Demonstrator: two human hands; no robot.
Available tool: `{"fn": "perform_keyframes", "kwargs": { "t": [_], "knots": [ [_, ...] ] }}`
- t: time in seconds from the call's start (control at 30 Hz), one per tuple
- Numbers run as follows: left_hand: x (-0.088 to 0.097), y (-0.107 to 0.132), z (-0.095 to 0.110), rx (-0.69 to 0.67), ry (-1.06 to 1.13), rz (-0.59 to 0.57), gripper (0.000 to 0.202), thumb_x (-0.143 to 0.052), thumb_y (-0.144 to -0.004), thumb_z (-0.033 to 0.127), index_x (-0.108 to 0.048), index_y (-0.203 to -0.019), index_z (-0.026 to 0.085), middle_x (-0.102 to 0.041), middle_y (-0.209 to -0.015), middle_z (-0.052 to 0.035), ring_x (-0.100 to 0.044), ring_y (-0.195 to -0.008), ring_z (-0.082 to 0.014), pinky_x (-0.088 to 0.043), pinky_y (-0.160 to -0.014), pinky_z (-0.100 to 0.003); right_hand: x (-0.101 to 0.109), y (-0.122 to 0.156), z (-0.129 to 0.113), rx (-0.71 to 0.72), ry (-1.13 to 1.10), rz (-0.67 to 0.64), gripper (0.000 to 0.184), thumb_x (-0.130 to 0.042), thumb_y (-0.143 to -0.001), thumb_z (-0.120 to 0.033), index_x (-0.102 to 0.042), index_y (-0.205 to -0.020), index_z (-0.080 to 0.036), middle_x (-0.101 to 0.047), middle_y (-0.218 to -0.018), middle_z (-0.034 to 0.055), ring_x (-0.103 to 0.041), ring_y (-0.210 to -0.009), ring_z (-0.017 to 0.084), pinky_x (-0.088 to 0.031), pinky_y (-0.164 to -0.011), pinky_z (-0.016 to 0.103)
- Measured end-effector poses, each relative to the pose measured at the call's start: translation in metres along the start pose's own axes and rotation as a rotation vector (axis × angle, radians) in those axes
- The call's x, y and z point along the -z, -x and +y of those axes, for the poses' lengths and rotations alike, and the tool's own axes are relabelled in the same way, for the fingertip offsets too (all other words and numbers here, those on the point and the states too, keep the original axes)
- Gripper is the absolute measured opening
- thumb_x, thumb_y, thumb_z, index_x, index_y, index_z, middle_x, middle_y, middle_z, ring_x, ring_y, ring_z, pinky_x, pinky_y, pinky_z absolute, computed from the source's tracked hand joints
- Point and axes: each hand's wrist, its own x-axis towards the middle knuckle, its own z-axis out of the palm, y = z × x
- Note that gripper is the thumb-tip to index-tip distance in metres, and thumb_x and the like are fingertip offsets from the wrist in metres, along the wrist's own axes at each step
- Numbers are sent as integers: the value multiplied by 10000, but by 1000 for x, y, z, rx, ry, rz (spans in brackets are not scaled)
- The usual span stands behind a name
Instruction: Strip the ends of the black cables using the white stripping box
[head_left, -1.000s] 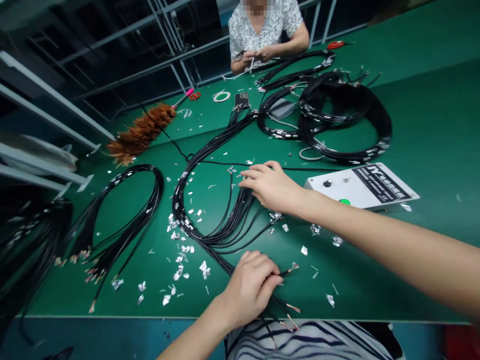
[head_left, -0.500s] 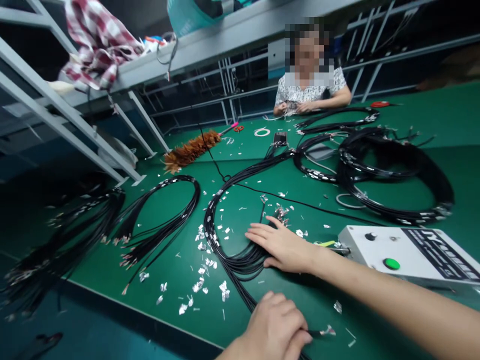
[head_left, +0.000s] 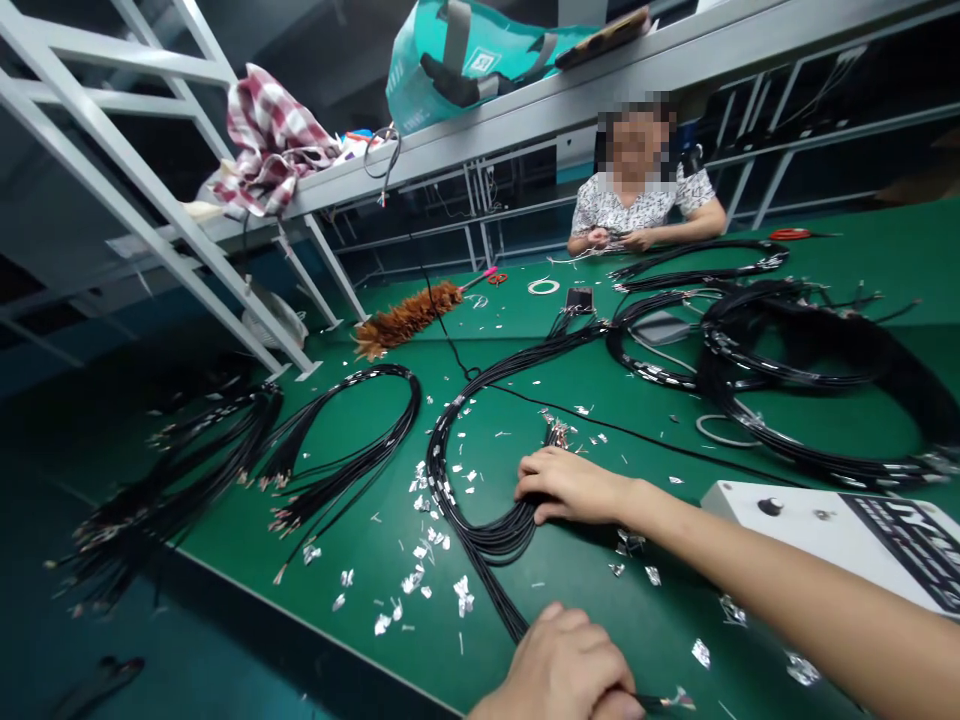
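Note:
Black cables (head_left: 484, 540) lie in a curved bundle on the green table, with a cluster of stripped wire ends (head_left: 557, 434) just beyond my right hand. My right hand (head_left: 574, 485) is curled over that bundle near those ends, thumb towards me. At the near edge, my left hand (head_left: 562, 665) is closed round black cable; a stripped end (head_left: 679, 698) sticks out past its thumb. How many cables run through the left fist is hidden. Silver foil scraps (head_left: 463, 597) are strewn around the bundle.
A white box with a knob (head_left: 770, 507) stands at right. Coiled cables (head_left: 817, 460) lie behind it, more cable bundles (head_left: 352, 460) at left. A feather duster (head_left: 409, 318) lies further back. Across the table sits a person (head_left: 637, 210). A shelf (head_left: 517, 115) overhangs the back.
My right hand's fingers, stretched flat over the cables before, are now bent round them. My left hand keeps its grip. The whole view has shifted, with the scene lower and further right.

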Motion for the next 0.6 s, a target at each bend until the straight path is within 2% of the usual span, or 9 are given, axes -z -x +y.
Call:
{"fn": "perform_keyframes", "kwargs": {
  "t": [0.13,0.23,0.43,0.5,0.6],
  "knots": [
    [6,-1,5,44,19,-3,159,-703,-803,350,-632,-773,212,-663,-684,11,-590,-707,-158,-380,-697,-302,-4,7,-6,-99,-113,38,358,-798,-788,-215,-694,-1131,-201,-637,-1118,76,-579,-1065,258,-405,-976,397],
    [11,-3,8,48,24,-36,131,-671,-826,332,-634,-794,211,-668,-698,8,-597,-716,-159,-389,-710,-300,-8,11,-16,-103,-158,46,471,-808,-731,-188,-673,-1182,-184,-616,-1201,97,-551,-1137,277,-344,-1061,443],
    [12,-3,9,58,32,-35,126,-676,-825,324,-635,-813,206,-672,-718,-1,-600,-738,-167,-391,-729,-309,-33,8,-33,-20,-218,139,752,-821,-739,-455,-528,-1367,-164,-508,-1405,162,-445,-1305,305,-248,-1129,514],
    [9,-1,8,66,28,-29,129,-677,-831,331,-640,-824,208,-672,-725,0,-600,-745,-166,-390,-736,-308,-41,6,-36,-14,-217,177,699,-789,-782,-495,-543,-1351,-174,-521,-1394,163,-454,-1297,302,-246,-1126,519],
    [5,-1,6,62,20,-32,131,-678,-831,340,-645,-825,212,-668,-723,6,-596,-743,-162,-384,-719,-298,-46,2,-35,-17,-210,217,483,-723,-864,-459,-623,-1266,-210,-600,-1280,119,-514,-1213,270,-326,-1066,460]
  ]
}}
